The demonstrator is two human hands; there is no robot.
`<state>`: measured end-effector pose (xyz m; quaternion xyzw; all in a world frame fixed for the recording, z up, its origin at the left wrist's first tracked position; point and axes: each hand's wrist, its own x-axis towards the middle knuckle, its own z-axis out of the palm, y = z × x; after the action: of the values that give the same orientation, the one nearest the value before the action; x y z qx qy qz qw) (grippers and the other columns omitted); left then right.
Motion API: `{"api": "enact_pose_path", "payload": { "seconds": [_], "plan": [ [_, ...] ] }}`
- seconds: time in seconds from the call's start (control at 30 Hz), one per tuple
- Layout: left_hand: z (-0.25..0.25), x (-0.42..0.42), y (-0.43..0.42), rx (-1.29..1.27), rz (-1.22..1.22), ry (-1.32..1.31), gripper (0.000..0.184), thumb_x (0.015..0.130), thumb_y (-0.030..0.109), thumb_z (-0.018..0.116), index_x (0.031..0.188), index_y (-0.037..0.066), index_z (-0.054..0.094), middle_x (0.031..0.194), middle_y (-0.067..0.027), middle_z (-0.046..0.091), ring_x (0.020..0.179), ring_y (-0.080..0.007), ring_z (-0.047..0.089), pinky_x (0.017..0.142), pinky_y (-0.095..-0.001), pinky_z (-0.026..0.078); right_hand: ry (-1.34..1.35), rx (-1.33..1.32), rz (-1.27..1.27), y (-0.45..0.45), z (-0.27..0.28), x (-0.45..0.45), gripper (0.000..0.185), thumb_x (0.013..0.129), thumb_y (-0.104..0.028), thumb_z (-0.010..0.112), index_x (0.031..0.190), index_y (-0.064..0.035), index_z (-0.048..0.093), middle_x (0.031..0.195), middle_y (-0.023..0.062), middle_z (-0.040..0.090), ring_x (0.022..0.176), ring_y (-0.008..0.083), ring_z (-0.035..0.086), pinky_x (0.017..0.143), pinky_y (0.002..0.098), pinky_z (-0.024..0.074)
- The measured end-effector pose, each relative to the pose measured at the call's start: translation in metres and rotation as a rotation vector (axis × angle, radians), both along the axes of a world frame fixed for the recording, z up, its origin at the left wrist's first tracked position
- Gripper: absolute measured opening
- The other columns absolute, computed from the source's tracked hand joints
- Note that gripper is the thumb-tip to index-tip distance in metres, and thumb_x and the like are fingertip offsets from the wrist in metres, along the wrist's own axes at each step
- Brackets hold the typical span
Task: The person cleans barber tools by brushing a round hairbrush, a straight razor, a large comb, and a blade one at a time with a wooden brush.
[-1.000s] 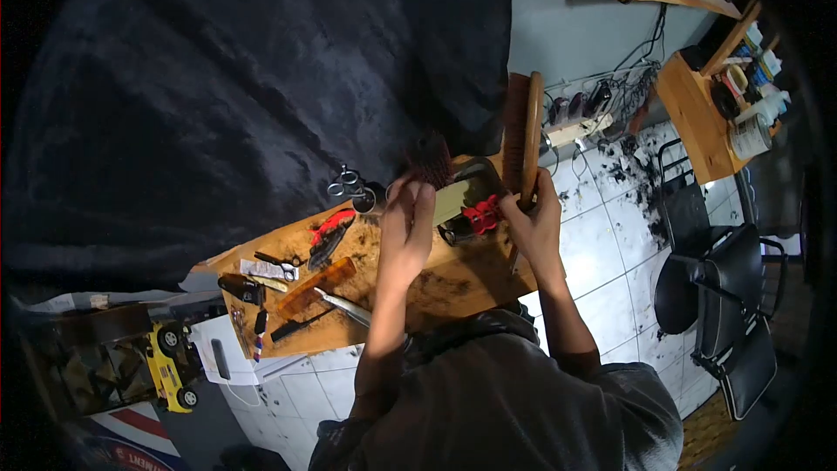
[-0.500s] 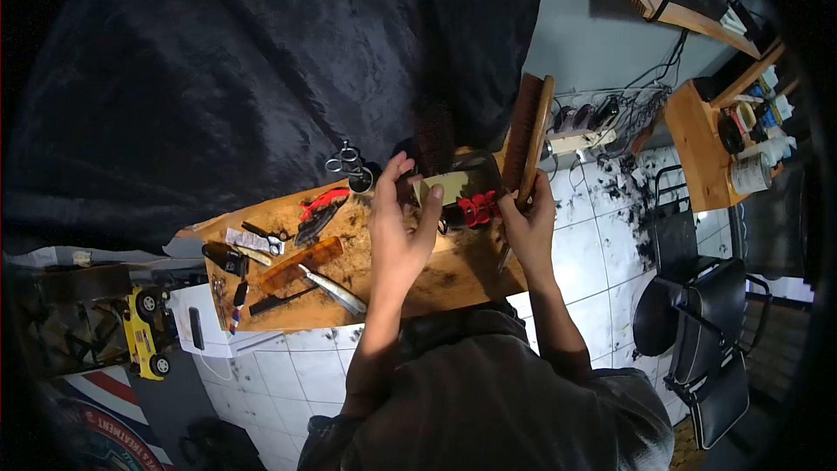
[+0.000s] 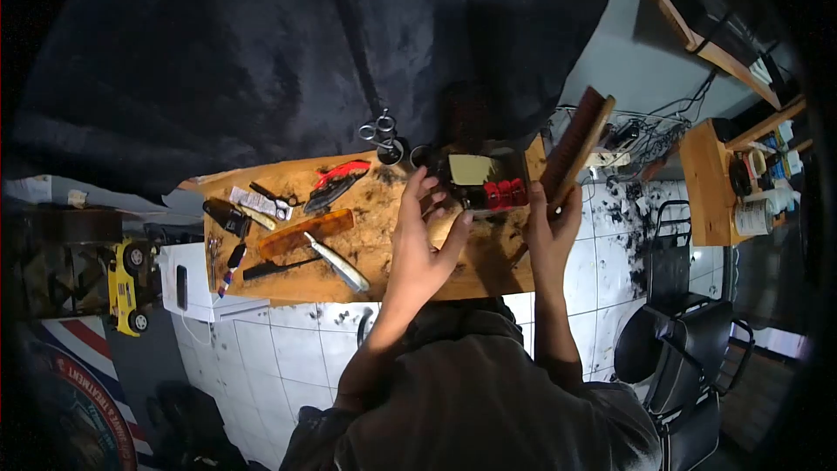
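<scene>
Gripping the brush (image 3: 577, 141) near its lower end, the right hand (image 3: 553, 231) holds it aslant at the right edge of the table (image 3: 475, 282). The left hand (image 3: 425, 242) stands open and empty — fingers spread and curved — just beside the tray (image 3: 514, 164), where a pale block (image 3: 471, 169) and red clips (image 3: 504, 194) lie; an orange comb (image 3: 307, 235) rests farther left.
</scene>
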<state>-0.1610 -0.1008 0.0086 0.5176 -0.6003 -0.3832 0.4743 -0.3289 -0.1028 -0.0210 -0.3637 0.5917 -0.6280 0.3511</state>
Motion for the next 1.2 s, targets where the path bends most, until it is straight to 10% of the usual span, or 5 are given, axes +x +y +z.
{"api": "enact_pose_path", "payload": {
  "seconds": [0.3, 0.4, 0.8, 1.1, 1.2],
  "plan": [
    [0.007, 0.042, 0.024, 0.055, -0.05, -0.021, 0.063, 0.087, 0.005, 0.064, 0.14, -0.001, 0.03, 0.126, -0.0186, 0.051, 0.109, -0.0223, 0.058, 0.089, -0.0308, 0.049, 0.236, -0.149, 0.006, 0.027, 0.02, 0.041, 0.019, 0.092, -0.008, 0.06, 0.107, -0.0023, 0.05, 0.08, -0.0005, 0.053, 0.064, 0.0024, 0.046, 0.054, 0.0179, 0.035],
    [0.012, 0.061, 0.03, 0.053, -0.058, -0.036, 0.062, 0.089, 0.009, 0.063, 0.139, -0.003, 0.029, 0.126, -0.0193, 0.052, 0.107, -0.0233, 0.059, 0.088, -0.0311, 0.05, 0.194, -0.083, 0.08, 0.036, 0.027, 0.061, 0.027, 0.09, -0.007, 0.063, 0.112, 0.001, 0.05, 0.095, 0.0072, 0.057, 0.083, 0.0115, 0.052, 0.075, 0.0245, 0.0447],
    [-0.001, 0.18, 0.063, 0.107, 0.104, 0.042, 0.054, 0.088, 0.004, 0.062, 0.135, -0.003, 0.037, 0.114, -0.0174, 0.058, 0.093, -0.0203, 0.064, 0.076, -0.0287, 0.053, 0.42, 0.023, 0.438, 0.055, 0.028, 0.163, 0.026, 0.085, -0.002, 0.062, 0.109, 0.0017, 0.051, 0.079, 0.0066, 0.058, 0.072, 0.0088, 0.051, 0.061, 0.0255, 0.0419],
    [-0.028, 0.25, 0.065, 0.184, 0.065, 0.036, 0.047, 0.093, 0.007, 0.056, 0.136, -0.001, 0.038, 0.121, -0.0158, 0.055, 0.108, -0.0188, 0.058, 0.09, -0.0293, 0.048, 0.833, 0.317, 0.578, 0.056, -0.014, 0.216, 0.047, 0.071, -0.021, 0.08, 0.099, 0.0006, 0.049, 0.083, 0.0263, 0.064, 0.081, 0.0453, 0.062, 0.065, 0.0429, 0.05],
    [-0.036, 0.263, 0.06, 0.195, 0.007, 0.058, 0.046, 0.094, 0.009, 0.057, 0.135, -0.001, 0.039, 0.121, -0.0152, 0.055, 0.108, -0.0185, 0.058, 0.089, -0.029, 0.048, 0.875, 0.399, 0.605, 0.06, -0.023, 0.228, 0.047, 0.07, -0.019, 0.081, 0.098, 0.0023, 0.049, 0.083, 0.0275, 0.064, 0.082, 0.0449, 0.063, 0.065, 0.0454, 0.0505]
  ]
}}
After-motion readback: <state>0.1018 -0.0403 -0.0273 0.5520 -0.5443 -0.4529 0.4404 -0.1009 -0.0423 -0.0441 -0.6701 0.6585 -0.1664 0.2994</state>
